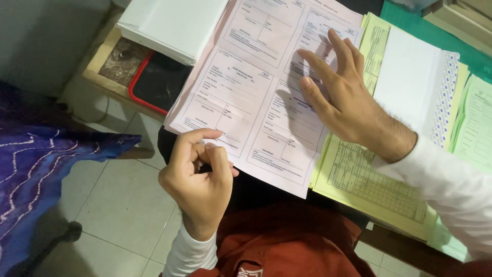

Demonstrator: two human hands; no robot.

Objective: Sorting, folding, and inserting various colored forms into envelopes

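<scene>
A pink printed form sheet (241, 97) lies across the desk and hangs over its near edge. My right hand (343, 97) rests flat on the sheet's right half with fingers spread, pressing it down. My left hand (200, 174) is at the sheet's lower edge, thumb and forefinger pinched on the paper's bottom margin while the other fingers curl in. Under the pink sheet lie yellow printed forms (369, 179).
A stack of white paper (169, 25) sits at the top left. A white sheet with a patterned edge (420, 87) and green forms (476, 123) lie at the right. A red-rimmed black tray (159, 82) is on a low wooden shelf. Blue patterned cloth (36, 164) hangs at the left above the tiled floor.
</scene>
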